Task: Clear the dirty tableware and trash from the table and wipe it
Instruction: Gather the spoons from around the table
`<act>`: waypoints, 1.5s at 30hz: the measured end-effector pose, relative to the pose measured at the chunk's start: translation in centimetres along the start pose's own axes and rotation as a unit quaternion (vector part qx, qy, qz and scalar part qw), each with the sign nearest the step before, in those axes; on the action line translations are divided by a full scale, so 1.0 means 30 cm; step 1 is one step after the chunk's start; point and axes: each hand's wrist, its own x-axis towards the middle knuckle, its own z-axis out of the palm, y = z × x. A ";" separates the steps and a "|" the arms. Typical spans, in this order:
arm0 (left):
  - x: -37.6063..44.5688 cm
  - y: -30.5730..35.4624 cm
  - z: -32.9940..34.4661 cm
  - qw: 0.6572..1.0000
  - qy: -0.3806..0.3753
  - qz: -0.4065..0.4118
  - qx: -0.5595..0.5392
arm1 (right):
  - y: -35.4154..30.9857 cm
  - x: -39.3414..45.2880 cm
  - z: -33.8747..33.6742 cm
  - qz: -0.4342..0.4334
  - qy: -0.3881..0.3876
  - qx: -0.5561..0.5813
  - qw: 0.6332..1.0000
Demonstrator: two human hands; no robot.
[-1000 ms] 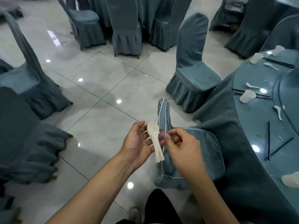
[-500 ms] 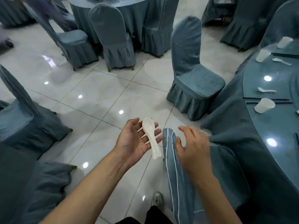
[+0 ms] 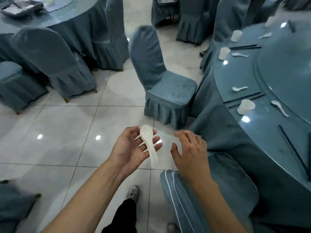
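My left hand [image 3: 133,148] lies palm up over the floor and holds a small stack of white plastic spoons [image 3: 148,140] across its fingers. My right hand [image 3: 190,152] hovers just right of them, fingers spread, holding nothing. The round table [image 3: 252,135] with a blue cloth and glass top is at the right. On it lie white spoons [image 3: 239,88] [image 3: 279,107] [image 3: 239,55], white cups [image 3: 246,106] [image 3: 223,52] [image 3: 236,35] and black chopsticks [image 3: 244,98] [image 3: 292,148].
A blue-covered chair [image 3: 210,195] stands right under my right arm, against the table. Another chair [image 3: 159,76] stands ahead by the table's edge. More covered chairs and a second round table [image 3: 50,19] fill the far left. Glossy tiled floor lies between.
My right hand has let go of the spoons and drawn away to the right, opening. The view has swung up and right, showing more of the table.
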 end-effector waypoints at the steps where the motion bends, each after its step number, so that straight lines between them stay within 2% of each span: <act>1: 0.046 0.044 0.008 1.000 -0.007 -0.003 0.008 | -0.016 0.033 0.016 0.017 0.009 0.001 1.000; 5: 0.221 0.214 0.047 0.998 -0.046 -0.012 0.039 | -0.137 0.162 0.045 0.091 0.028 0.055 0.994; 8: 0.333 0.305 0.081 0.995 -0.076 -0.030 0.061 | -0.242 0.219 0.047 0.109 0.057 0.079 0.989; 11: 0.428 0.356 0.137 0.992 -0.091 -0.061 0.062 | -0.301 0.284 0.070 0.128 0.057 0.027 0.990; 16: 0.573 0.386 0.246 0.983 -0.110 -0.121 0.083 | -0.287 0.418 0.117 0.166 0.098 -0.072 0.979; 24: 0.809 0.396 0.487 0.973 -0.131 -0.141 0.131 | -0.136 0.663 0.126 0.225 0.137 -0.070 0.962; 27: 0.875 0.393 0.594 0.966 -0.144 -0.153 0.152 | -0.071 0.739 0.084 0.245 0.145 -0.034 0.958; 30: 0.939 0.388 0.691 0.964 -0.157 -0.157 0.147 | -0.009 0.817 0.027 0.273 0.131 0.050 0.952; 33: 0.991 0.378 0.759 0.959 -0.172 -0.164 0.157 | 0.026 0.866 -0.013 0.315 0.120 0.153 0.929; 35: 1.027 0.364 0.803 0.954 -0.176 -0.175 0.168 | 0.056 0.898 -0.024 0.333 0.127 0.174 0.918; 42: 1.215 0.328 0.953 0.937 -0.189 -0.215 0.199 | 0.213 1.045 0.026 0.339 0.147 0.021 0.929; 45: 1.301 0.322 1.034 0.921 -0.196 -0.247 0.227 | 0.292 1.131 0.033 0.360 0.195 -0.035 0.912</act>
